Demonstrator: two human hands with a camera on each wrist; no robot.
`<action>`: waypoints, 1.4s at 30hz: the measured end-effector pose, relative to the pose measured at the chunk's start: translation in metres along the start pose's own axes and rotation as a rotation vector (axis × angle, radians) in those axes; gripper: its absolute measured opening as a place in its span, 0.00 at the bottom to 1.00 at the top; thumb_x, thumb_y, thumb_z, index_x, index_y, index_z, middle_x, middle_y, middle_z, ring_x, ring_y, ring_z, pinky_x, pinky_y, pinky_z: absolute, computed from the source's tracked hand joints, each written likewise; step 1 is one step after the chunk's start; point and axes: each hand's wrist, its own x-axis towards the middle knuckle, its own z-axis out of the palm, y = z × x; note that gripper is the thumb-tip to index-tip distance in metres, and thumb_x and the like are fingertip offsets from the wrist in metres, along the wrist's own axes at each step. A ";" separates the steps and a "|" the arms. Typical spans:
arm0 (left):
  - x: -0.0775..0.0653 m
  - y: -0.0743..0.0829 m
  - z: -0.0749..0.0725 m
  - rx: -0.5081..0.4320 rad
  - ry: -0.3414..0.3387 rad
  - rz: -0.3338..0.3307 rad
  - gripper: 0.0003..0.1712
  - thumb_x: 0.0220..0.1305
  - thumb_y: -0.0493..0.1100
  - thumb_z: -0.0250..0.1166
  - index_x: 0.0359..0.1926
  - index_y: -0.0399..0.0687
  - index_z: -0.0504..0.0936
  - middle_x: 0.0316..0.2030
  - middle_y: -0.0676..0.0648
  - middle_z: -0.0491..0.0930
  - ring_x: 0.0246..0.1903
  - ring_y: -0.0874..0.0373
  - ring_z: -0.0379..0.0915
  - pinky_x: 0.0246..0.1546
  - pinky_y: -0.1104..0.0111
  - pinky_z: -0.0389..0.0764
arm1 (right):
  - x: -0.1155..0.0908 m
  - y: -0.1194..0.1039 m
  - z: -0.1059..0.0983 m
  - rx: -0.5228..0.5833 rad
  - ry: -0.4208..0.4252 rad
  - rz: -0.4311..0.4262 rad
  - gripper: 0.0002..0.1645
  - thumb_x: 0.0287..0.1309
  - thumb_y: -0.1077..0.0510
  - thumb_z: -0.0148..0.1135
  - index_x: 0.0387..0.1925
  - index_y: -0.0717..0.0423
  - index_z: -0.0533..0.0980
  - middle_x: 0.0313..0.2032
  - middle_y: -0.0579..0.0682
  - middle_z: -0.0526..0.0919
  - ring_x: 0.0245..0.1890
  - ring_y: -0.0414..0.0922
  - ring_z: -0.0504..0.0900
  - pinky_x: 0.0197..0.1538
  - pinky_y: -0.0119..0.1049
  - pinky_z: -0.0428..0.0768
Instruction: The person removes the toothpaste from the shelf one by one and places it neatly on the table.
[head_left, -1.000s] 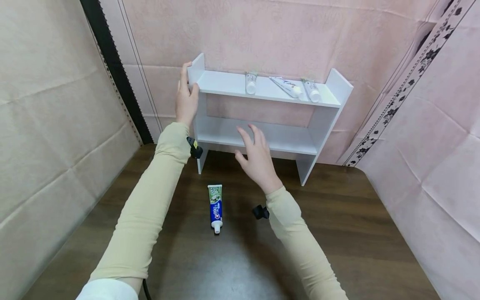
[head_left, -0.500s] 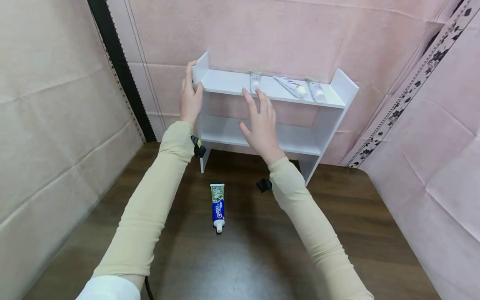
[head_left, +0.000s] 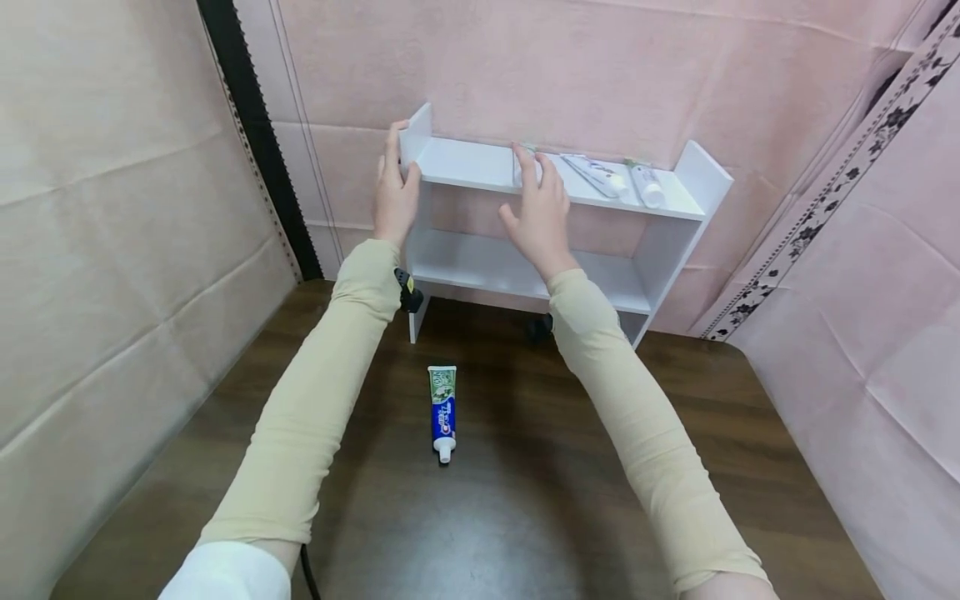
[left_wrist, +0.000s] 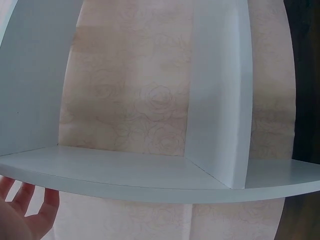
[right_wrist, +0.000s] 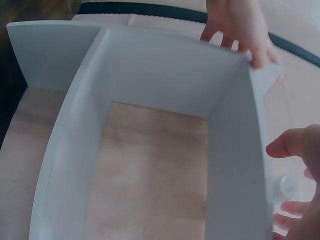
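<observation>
My left hand (head_left: 396, 198) holds the left side panel of a small white shelf unit (head_left: 517, 271), fingers along its outer face and thumb at the front edge. My right hand (head_left: 542, 212) reaches over the top board, fingers spread in front of a whitish tube (head_left: 517, 172) that they partly hide. In the right wrist view, the tube's clear cap (right_wrist: 285, 187) shows between thumb and fingers. Two more tubes lie to the right on that board: a flat white tube (head_left: 597, 177) and another pale tube (head_left: 647, 185). A blue and green toothpaste tube (head_left: 443, 414) lies on the table, cap towards me.
The unit stands at the back of a dark wooden table (head_left: 480, 525), near a pink patterned cloth backdrop (head_left: 570, 75). Cloth walls close in the left and right sides. The unit's lower board (head_left: 487, 265) sits below the top one.
My right hand has risen from in front of the lower board to the tube on the top board. My left hand stays on the side panel. The head view has shifted slightly.
</observation>
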 end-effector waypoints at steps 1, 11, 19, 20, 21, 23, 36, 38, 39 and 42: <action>0.000 0.000 0.001 0.000 0.000 0.003 0.32 0.71 0.44 0.46 0.68 0.83 0.55 0.62 0.45 0.66 0.51 0.58 0.66 0.43 0.66 0.72 | 0.002 0.002 0.001 0.003 0.010 0.010 0.46 0.58 0.58 0.57 0.74 0.39 0.50 0.72 0.58 0.54 0.73 0.54 0.53 0.74 0.52 0.48; -0.002 -0.001 0.000 -0.006 0.000 0.003 0.32 0.71 0.44 0.46 0.70 0.82 0.54 0.63 0.45 0.66 0.51 0.56 0.67 0.46 0.65 0.73 | -0.004 0.016 0.019 -0.140 0.128 -0.084 0.35 0.59 0.62 0.55 0.68 0.48 0.62 0.66 0.60 0.66 0.67 0.53 0.64 0.73 0.44 0.54; -0.002 -0.001 -0.001 -0.003 -0.008 0.001 0.32 0.71 0.44 0.46 0.69 0.82 0.54 0.64 0.45 0.65 0.52 0.56 0.67 0.47 0.64 0.73 | -0.005 0.017 0.021 -0.137 0.145 -0.092 0.35 0.59 0.63 0.55 0.68 0.49 0.61 0.63 0.60 0.68 0.64 0.54 0.66 0.73 0.45 0.53; -0.002 -0.001 0.000 -0.005 -0.011 0.000 0.32 0.71 0.44 0.46 0.69 0.83 0.54 0.64 0.45 0.65 0.52 0.56 0.67 0.46 0.64 0.73 | -0.005 0.016 0.021 -0.132 0.147 -0.088 0.36 0.58 0.63 0.55 0.69 0.49 0.61 0.62 0.60 0.69 0.63 0.54 0.66 0.73 0.45 0.53; -0.002 -0.001 0.000 -0.006 -0.014 -0.001 0.32 0.71 0.44 0.46 0.69 0.84 0.54 0.64 0.45 0.65 0.51 0.56 0.67 0.46 0.64 0.73 | -0.005 0.016 0.021 -0.131 0.146 -0.082 0.37 0.58 0.63 0.55 0.70 0.49 0.59 0.61 0.60 0.69 0.62 0.54 0.67 0.73 0.45 0.53; -0.003 -0.002 0.000 -0.008 -0.018 -0.005 0.32 0.71 0.45 0.45 0.68 0.85 0.54 0.64 0.46 0.65 0.51 0.56 0.67 0.46 0.64 0.72 | -0.004 0.015 0.021 -0.122 0.139 -0.066 0.41 0.58 0.63 0.56 0.72 0.48 0.57 0.59 0.59 0.70 0.60 0.54 0.68 0.73 0.45 0.53; -0.003 0.000 -0.003 0.000 -0.018 -0.003 0.32 0.72 0.45 0.45 0.69 0.84 0.53 0.63 0.45 0.65 0.51 0.56 0.67 0.45 0.64 0.72 | -0.001 0.009 0.015 -0.086 0.110 -0.026 0.38 0.59 0.59 0.57 0.70 0.51 0.59 0.59 0.58 0.73 0.60 0.53 0.69 0.73 0.43 0.53; -0.003 0.000 -0.003 0.006 -0.014 -0.002 0.32 0.72 0.45 0.45 0.69 0.84 0.53 0.63 0.45 0.65 0.51 0.56 0.67 0.44 0.65 0.72 | -0.001 0.008 0.014 -0.079 0.116 -0.028 0.36 0.60 0.57 0.58 0.69 0.51 0.60 0.58 0.58 0.74 0.60 0.53 0.70 0.73 0.42 0.54; -0.003 0.000 -0.004 0.009 -0.012 -0.002 0.32 0.72 0.45 0.45 0.69 0.84 0.53 0.63 0.45 0.65 0.51 0.56 0.67 0.44 0.65 0.72 | -0.001 0.007 0.014 -0.075 0.123 -0.029 0.34 0.60 0.56 0.58 0.68 0.51 0.61 0.57 0.58 0.75 0.59 0.53 0.71 0.72 0.42 0.56; -0.004 0.000 -0.004 0.010 -0.012 -0.001 0.32 0.71 0.45 0.45 0.69 0.84 0.53 0.64 0.45 0.65 0.51 0.56 0.67 0.45 0.64 0.73 | -0.001 0.005 0.013 -0.070 0.149 -0.029 0.29 0.61 0.56 0.57 0.63 0.52 0.64 0.52 0.57 0.77 0.54 0.53 0.73 0.69 0.42 0.60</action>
